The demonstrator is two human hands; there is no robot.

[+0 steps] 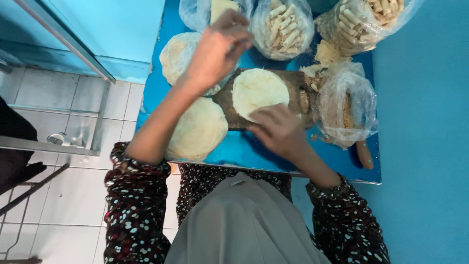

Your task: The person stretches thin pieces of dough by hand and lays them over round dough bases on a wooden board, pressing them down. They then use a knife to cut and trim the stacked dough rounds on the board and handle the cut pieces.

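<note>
A round pale wrapper sheet (pixel 259 90) lies flat on a dark wooden board (pixel 293 85) on a blue table (pixel 244 149). My right hand (pixel 278 129) rests on the sheet's near edge, fingers pressing it. My left hand (pixel 217 49) hovers raised over the back of the table, fingers bent, close to a plastic bag holding a pale block (pixel 215 10); whether it pinches anything I cannot tell. A stack of round wrappers (pixel 198 129) lies left of the board, and a second stack in plastic (pixel 177 56) sits behind it.
Two plastic bags of rolled pastries (pixel 283 29) (pixel 361 19) stand at the back. An open bag of crumbly filling (pixel 344 105) sits right of the board, with a wooden handle (pixel 364 154) near the table's front right corner. White tiled floor lies to the left.
</note>
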